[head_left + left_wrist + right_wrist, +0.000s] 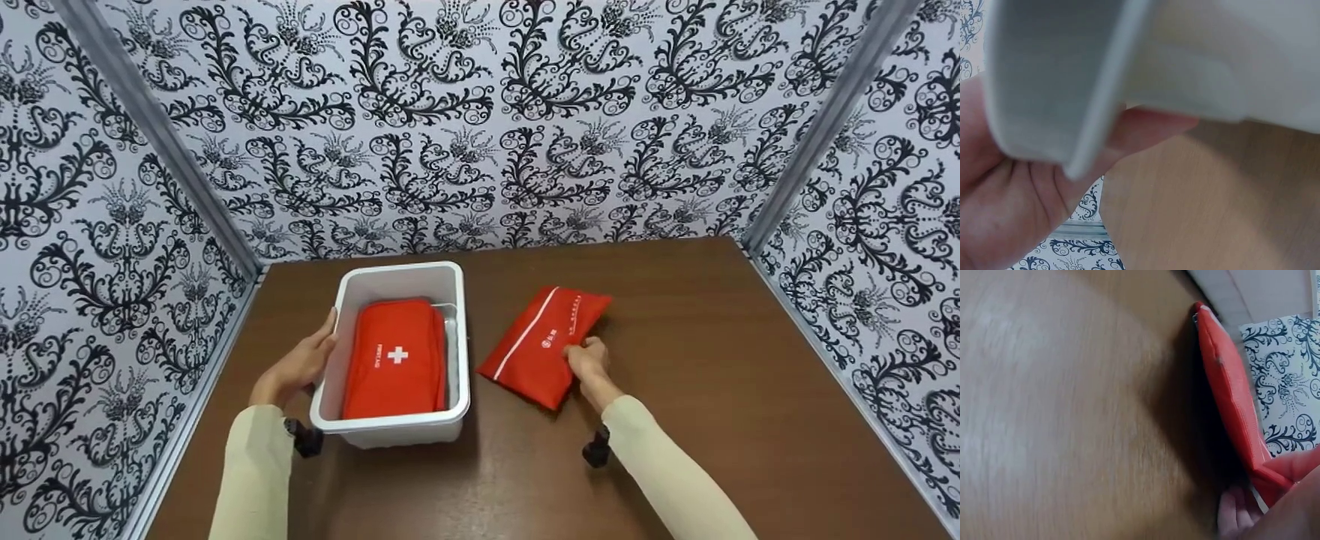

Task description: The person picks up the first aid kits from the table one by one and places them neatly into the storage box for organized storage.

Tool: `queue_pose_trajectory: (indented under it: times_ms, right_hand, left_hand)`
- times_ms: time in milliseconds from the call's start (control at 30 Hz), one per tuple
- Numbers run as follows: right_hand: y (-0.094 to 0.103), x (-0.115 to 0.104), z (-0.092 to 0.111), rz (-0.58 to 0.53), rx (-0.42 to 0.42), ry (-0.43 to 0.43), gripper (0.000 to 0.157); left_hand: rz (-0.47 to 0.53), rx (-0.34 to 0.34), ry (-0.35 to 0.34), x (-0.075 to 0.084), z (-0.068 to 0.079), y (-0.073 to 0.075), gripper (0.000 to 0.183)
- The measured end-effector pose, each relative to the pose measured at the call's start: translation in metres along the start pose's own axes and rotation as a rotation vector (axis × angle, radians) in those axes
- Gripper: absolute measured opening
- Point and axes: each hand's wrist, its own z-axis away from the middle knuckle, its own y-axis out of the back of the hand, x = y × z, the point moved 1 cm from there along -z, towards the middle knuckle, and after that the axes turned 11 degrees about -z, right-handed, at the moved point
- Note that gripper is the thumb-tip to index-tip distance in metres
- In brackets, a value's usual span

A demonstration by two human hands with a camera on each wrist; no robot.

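On the left of the head view is a white plastic bin (390, 424). My left hand (298, 366) grips its left rim; in the left wrist view the rim runs between the thumb side and the fingers (1151, 126). Inside the bin lies a red first aid pouch (379, 394) with a white cross. A flat red zip pouch (534, 349), with a white stripe and small white print, is right of the bin. My right hand (590, 364) pinches its right edge, and the pouch slants over the table with its dark underside showing in the right wrist view.
A greyish, see-through item (451, 345) lies along the bin's right inner wall, partly hidden by the first aid pouch. The brown wooden table (697, 420) is bounded by patterned black-and-white walls (525, 150) at the back and both sides.
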Motion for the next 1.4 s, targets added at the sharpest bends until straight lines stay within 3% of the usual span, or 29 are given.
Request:
queue_pose_trajectory:
  times_ms: [233, 467, 1167, 1400]
  right_hand:
    - [0.000, 0.004, -0.004, -0.209, -0.014, 0.049, 0.030]
    - [0.002, 0.001, -0.004, -0.199, -0.036, 0.053, 0.031]
    - [0.004, -0.015, 0.008, -0.323, -0.051, 0.059, 0.025]
    - [0.003, -0.024, 0.017, -0.308, -0.039, 0.078, 0.026]
  left_hand:
    - [-0.028, 0.031, -0.063, -0.004, -0.004, 0.000, 0.060]
    - [0.005, 0.009, -0.051, -0.001, -0.002, 0.000, 0.060]
    - [-0.044, 0.035, -0.091, 0.001, -0.002, 0.001, 0.059]
    - [-0.070, 0.039, -0.092, 0.001, -0.001, 0.001, 0.059]
